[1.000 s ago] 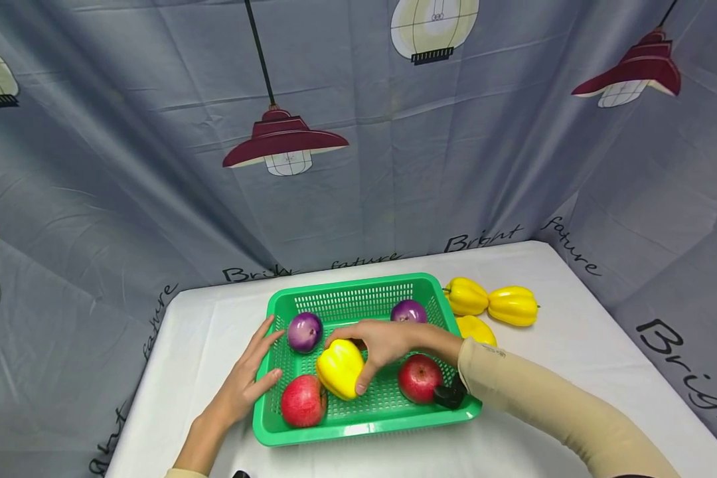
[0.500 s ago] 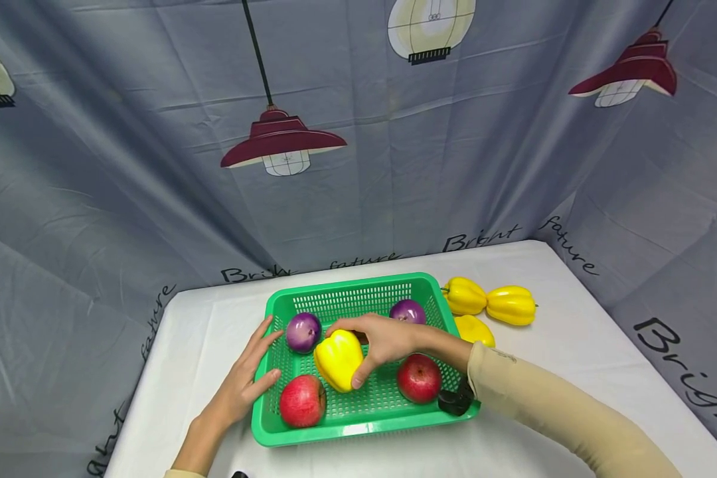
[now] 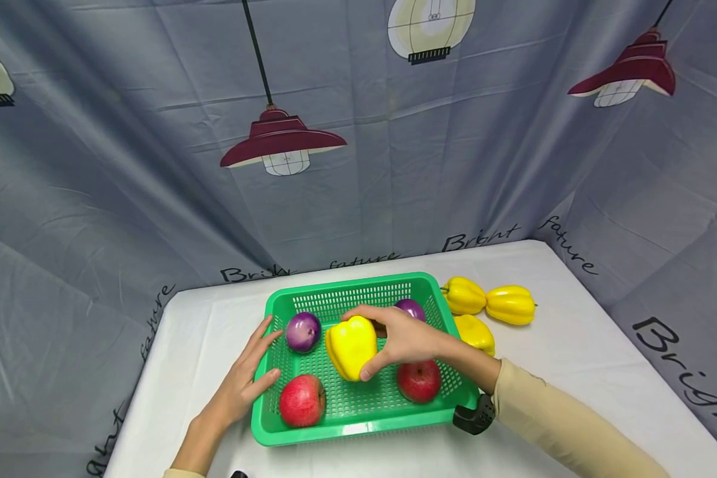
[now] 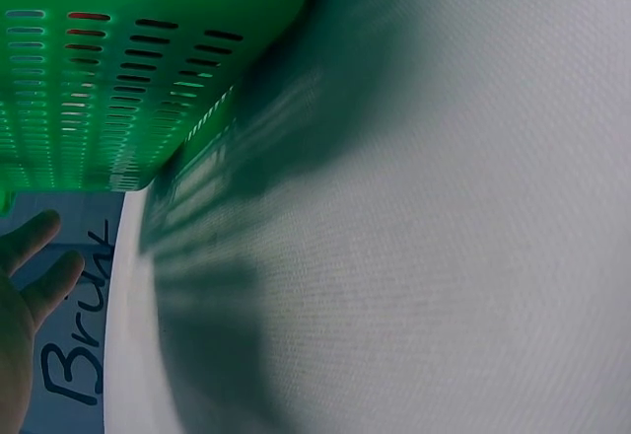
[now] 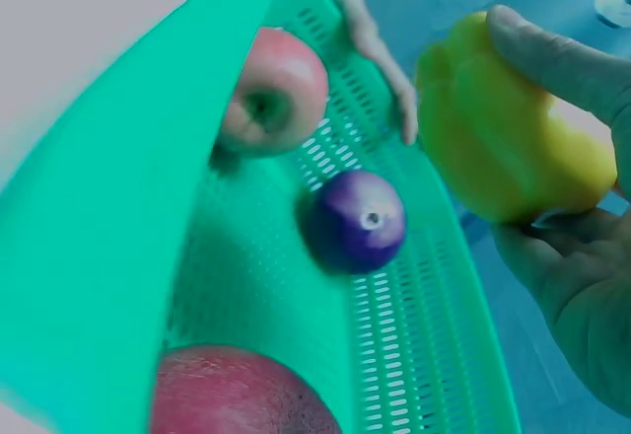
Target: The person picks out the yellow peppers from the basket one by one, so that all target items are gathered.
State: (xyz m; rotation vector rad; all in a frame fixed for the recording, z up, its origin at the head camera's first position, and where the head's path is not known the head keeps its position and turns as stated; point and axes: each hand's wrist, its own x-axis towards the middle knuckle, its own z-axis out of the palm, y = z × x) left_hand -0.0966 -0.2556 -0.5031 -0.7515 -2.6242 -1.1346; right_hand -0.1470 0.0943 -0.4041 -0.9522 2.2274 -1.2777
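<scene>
My right hand [image 3: 403, 338] grips a yellow bell pepper [image 3: 352, 348] between thumb and fingers, over the middle of the green basket [image 3: 358, 428]. In the right wrist view the pepper [image 5: 503, 128] shows up off the basket floor. My left hand [image 3: 241, 375] rests at the basket's left side, fingers spread and fairly straight along the rim. Inside the basket lie a purple round vegetable or fruit [image 3: 303, 332] at back left and a red apple [image 3: 302, 401] at front left. Another apple [image 3: 419, 382] sits at front right. A second purple one [image 3: 411, 309] is partly hidden behind my right hand.
Three more yellow bell peppers lie on the white table [image 3: 573, 372] right of the basket: one at the back [image 3: 464, 295], one beside it [image 3: 510, 305], and a nearer pepper [image 3: 475, 334] partly covered by the basket and arm. A grey printed curtain [image 3: 358, 199] hangs behind the table.
My right hand has lifted the yellow bell pepper from the basket and carried it a little to the right. My left hand stays at the basket's left rim.
</scene>
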